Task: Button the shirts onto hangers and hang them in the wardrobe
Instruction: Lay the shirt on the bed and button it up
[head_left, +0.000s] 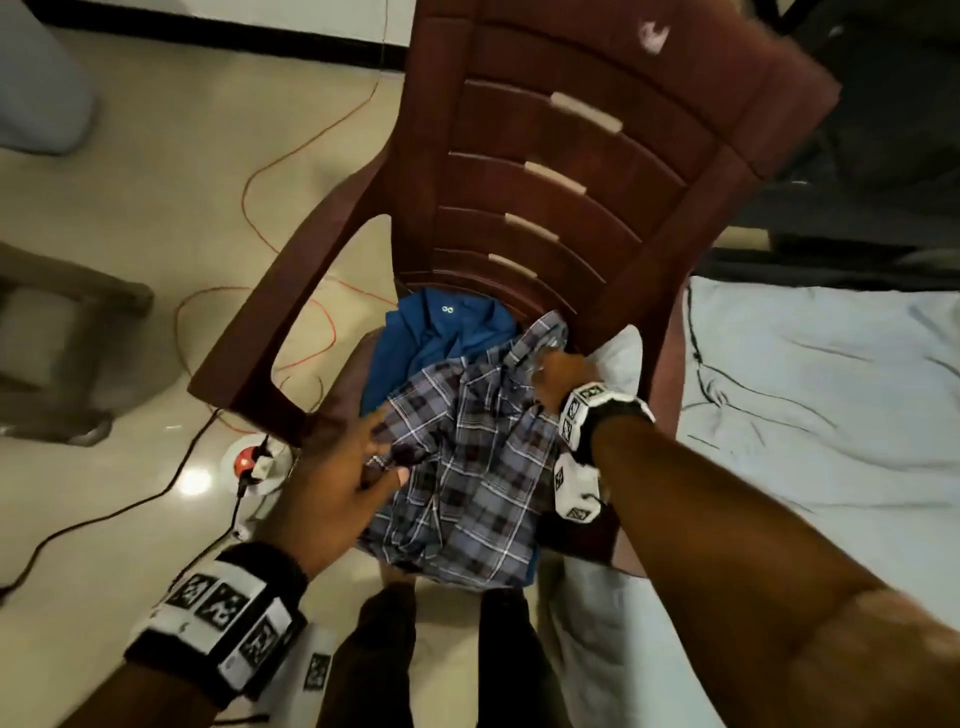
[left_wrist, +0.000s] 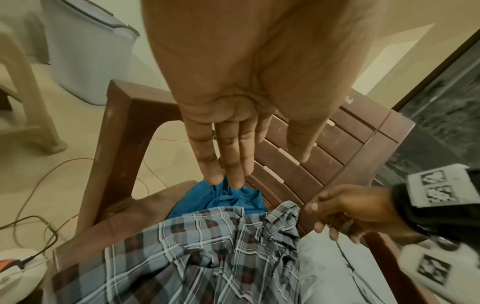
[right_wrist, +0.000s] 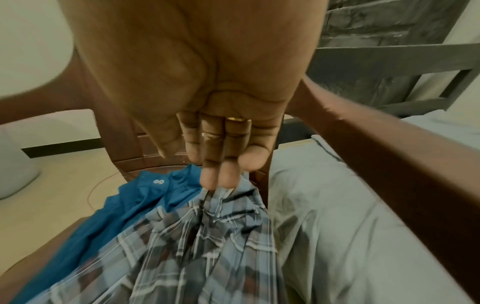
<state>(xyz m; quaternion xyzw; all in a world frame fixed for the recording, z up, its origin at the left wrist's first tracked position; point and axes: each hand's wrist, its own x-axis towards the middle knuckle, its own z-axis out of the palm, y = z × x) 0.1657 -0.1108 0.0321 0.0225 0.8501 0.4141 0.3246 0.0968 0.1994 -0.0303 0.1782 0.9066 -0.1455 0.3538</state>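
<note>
A grey-blue plaid shirt (head_left: 467, 493) lies crumpled on the seat of a brown plastic chair (head_left: 545, 156), over a blue shirt (head_left: 431, 338) that shows behind it. My right hand (head_left: 545, 364) pinches the plaid shirt near its collar at the seat's back right corner. In the right wrist view the fabric (right_wrist: 207, 257) gathers up into my right hand (right_wrist: 215, 183). My left hand (head_left: 387, 452) hovers with straight fingers over the shirt's left edge, holding nothing. The left wrist view shows its fingers (left_wrist: 228, 164) above the blue shirt (left_wrist: 228, 197). No hanger is in view.
A bed with a pale sheet (head_left: 805, 389) stands against the chair's right side. Orange cable (head_left: 260, 171) and black cable (head_left: 130, 509) run over the tiled floor on the left to a white extension reel (head_left: 249, 462). A stool (head_left: 52, 338) stands at far left.
</note>
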